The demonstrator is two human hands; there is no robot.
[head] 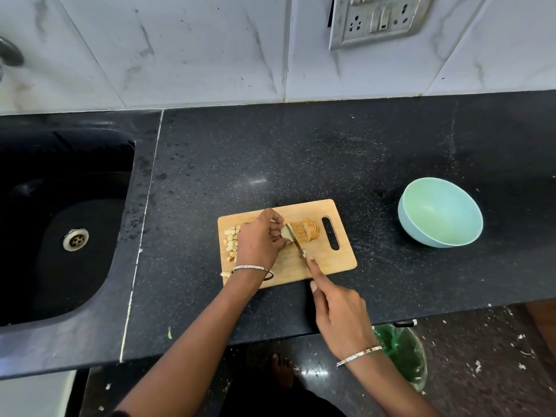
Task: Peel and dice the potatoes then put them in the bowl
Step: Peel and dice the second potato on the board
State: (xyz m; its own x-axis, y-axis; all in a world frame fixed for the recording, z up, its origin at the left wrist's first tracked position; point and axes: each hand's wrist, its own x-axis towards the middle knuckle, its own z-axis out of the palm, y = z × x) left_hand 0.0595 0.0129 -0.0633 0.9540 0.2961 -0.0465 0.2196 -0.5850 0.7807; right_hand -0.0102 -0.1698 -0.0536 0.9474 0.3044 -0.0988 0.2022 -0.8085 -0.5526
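Polished black speckled countertop (pixel 270 152). Left hand (pixel 260 240), fingers curled, pinching pale end of peeled, part-sliced potato (pixel 308 230) on rectangular wooden board (pixel 331 263). Right hand (pixel 337 308) gripping slim knife (pixel 296 240), forefinger along spine, blade against potato. Small cubes (pixel 231 239) heaped at board's left edge. Smooth round mint bowl (pixel 440 216) well apart, to the right.

— Can any text, brand, number or sign be read?
— None can be read. On the switch panel (pixel 376 21) on the tiled wall, only sockets and rocker switches are seen; any marking there is too small to be made out.
— And on the bowl (pixel 421 236) or the cutting board (pixel 331 261)?
— Plain surfaces are shown, pale green and bare wood. Nothing legible is carried by either.
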